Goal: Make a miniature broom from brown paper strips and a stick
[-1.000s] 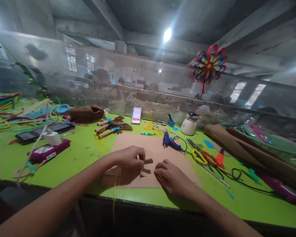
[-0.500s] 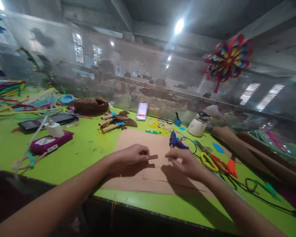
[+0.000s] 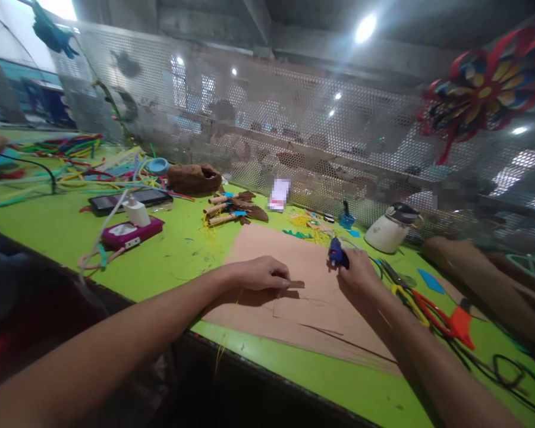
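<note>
My left hand (image 3: pixel 264 274) pinches one end of a small brown paper strip (image 3: pixel 296 285), whose free end points right, just over a sheet of tan kraft paper (image 3: pixel 258 244). My right hand (image 3: pixel 357 268) has its fingers wrapped round the handle of a blue hot glue gun (image 3: pixel 336 252). The gun's nozzle faces toward me, above the right part of the sheet. Thin dark lines run across the near part of the paper.
Scissors with yellow handles (image 3: pixel 409 303) and orange-handled scissors (image 3: pixel 441 315) lie at right beside a black cable. Behind them stands a white kettle-like jug (image 3: pixel 390 229). Rolled paper pieces with brown leaves (image 3: pixel 236 208) lie behind the sheet. A purple power strip (image 3: pixel 131 235) sits at left.
My right hand, empty before, has closed on the glue gun. My left hand still holds the paper strip. The view has turned left, and another person's hand shows at the far left.
</note>
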Available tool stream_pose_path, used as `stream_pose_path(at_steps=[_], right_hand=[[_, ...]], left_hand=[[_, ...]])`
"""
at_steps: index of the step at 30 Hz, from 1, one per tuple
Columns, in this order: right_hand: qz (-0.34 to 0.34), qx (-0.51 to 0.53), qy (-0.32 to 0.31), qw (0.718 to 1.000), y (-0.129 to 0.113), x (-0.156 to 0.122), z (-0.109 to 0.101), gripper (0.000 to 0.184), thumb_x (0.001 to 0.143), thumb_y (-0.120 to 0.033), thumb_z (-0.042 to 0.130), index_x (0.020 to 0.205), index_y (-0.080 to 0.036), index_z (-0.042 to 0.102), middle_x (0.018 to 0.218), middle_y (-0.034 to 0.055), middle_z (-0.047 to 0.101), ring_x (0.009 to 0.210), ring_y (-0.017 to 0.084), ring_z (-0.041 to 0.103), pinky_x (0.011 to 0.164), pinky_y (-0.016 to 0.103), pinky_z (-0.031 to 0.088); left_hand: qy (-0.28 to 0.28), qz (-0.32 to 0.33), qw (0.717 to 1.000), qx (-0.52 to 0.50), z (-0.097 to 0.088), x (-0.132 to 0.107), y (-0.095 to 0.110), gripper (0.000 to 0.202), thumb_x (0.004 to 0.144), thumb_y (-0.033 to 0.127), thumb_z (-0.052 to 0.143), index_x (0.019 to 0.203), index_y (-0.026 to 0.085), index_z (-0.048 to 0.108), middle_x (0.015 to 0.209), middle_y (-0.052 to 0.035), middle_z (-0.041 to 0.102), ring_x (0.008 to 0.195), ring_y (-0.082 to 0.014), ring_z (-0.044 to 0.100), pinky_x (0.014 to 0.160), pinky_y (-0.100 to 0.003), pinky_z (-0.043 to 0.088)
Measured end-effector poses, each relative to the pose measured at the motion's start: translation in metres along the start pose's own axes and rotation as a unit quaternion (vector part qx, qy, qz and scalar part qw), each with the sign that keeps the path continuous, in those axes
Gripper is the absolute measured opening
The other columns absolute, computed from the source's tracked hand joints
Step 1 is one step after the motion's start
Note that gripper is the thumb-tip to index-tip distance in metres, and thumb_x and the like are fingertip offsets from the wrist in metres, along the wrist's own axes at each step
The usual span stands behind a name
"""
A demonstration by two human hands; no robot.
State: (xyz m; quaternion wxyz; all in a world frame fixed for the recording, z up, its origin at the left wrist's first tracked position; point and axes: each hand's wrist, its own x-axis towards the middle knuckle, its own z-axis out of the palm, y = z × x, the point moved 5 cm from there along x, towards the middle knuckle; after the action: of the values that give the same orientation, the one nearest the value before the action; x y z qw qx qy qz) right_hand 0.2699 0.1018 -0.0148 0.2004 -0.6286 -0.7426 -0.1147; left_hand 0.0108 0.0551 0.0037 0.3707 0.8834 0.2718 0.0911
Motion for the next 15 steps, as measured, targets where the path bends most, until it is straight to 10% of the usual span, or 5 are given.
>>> stream_pose_path(at_steps=[15], right_hand=[[0.028,-0.030,0.042,0.998,0.015,0.000,0.015,0.025,0.070,-0.024,0.051,0.088,-0.011,0.064,0.089,0.0152,0.062,0.088,0.028,0.049,0.082,0.038,0.036]], left_hand=[[0.000,-0.016,0.999,0.047,-0.001,0.002,0.002,0.025,0.088,0.032,0.042,0.076,0.016,0.057,0.076,-0.0034,0.061,0.066,-0.0119,0.049,0.063,-0.025,0.035]])
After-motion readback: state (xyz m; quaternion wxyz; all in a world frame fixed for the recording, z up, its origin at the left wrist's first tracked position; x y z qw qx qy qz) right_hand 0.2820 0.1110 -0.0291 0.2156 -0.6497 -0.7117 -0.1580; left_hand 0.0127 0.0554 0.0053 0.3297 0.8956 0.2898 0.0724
